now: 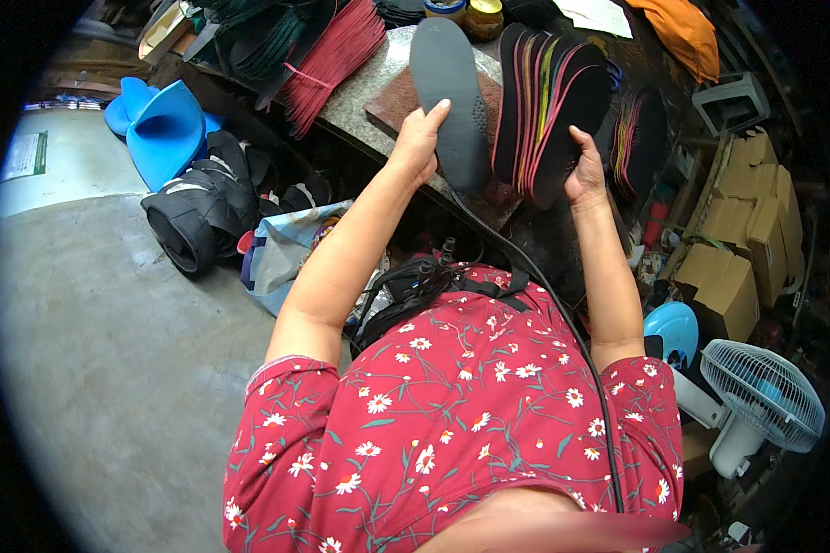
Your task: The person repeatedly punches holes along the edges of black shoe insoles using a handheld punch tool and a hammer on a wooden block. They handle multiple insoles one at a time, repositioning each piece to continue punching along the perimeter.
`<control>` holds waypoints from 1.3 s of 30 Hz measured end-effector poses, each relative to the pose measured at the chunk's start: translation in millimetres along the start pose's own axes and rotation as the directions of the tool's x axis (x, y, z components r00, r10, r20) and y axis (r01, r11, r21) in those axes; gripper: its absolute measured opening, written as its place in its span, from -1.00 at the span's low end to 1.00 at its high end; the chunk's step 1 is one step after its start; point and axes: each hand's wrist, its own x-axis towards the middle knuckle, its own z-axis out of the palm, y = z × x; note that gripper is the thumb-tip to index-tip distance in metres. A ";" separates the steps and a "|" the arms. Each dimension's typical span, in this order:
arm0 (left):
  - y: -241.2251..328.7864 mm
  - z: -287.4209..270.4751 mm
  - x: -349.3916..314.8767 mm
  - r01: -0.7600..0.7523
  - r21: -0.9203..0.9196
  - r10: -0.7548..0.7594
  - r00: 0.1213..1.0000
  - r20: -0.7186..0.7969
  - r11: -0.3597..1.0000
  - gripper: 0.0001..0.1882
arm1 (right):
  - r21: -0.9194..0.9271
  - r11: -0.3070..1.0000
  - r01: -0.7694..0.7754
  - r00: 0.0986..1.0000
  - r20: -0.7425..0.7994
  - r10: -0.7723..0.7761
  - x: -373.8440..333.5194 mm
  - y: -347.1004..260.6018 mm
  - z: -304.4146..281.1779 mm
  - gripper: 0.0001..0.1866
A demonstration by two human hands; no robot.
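Note:
My left hand grips a single dark grey insole by its edge, thumb on its face. The insole stands tilted above the table's front edge, its dotted patch showing. My right hand is at the right side of a fanned stack of black insoles with pink, red and yellow edges. Its thumb rests against the outermost insole, while the other fingers are mostly hidden behind it. Right of that hand lies a smaller bunch of similar insoles.
On the speckled tabletop are a reddish-brown board, a tied red bundle and two jars. Blue foam pieces and black rolls lie at left. Cardboard boxes and a fan stand at right.

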 end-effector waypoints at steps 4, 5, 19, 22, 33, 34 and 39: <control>-4.3 -1.2 3.4 -0.039 -0.056 0.040 0.999 0.018 0.998 -0.62 | 0.053 0.997 0.059 0.997 -0.050 -0.057 -10.0 -10.5 17.6 -0.64; -3.8 3.3 3.4 -0.045 -0.080 0.047 0.999 0.016 0.996 -0.61 | -0.141 0.989 0.054 0.999 0.005 -0.053 -11.7 -8.3 26.1 -0.61; 11.3 41.2 1.4 -0.600 0.322 0.451 0.782 0.430 0.733 -0.33 | -0.593 0.445 0.672 0.739 0.582 -0.340 1.3 28.3 64.0 -0.09; -4.6 43.9 1.6 -0.469 0.550 0.293 0.877 0.381 0.691 -0.29 | -0.758 0.022 0.652 0.735 0.625 -0.264 16.2 43.8 36.7 -0.19; 6.5 81.7 11.0 -0.340 0.073 0.325 0.931 0.169 0.937 -0.37 | -0.896 0.005 0.445 0.864 0.428 -0.267 -23.5 6.5 54.9 -0.06; 11.7 77.6 15.8 -0.245 0.134 0.231 0.966 0.117 0.960 -0.45 | -0.863 -0.042 0.503 0.836 0.499 -0.228 -28.2 -3.6 43.8 -0.08; 26.4 51.0 29.7 0.119 0.166 -0.115 0.993 -0.038 0.979 -0.49 | -0.997 -0.058 0.059 0.631 0.082 -0.771 -50.0 -103.6 -59.8 -0.51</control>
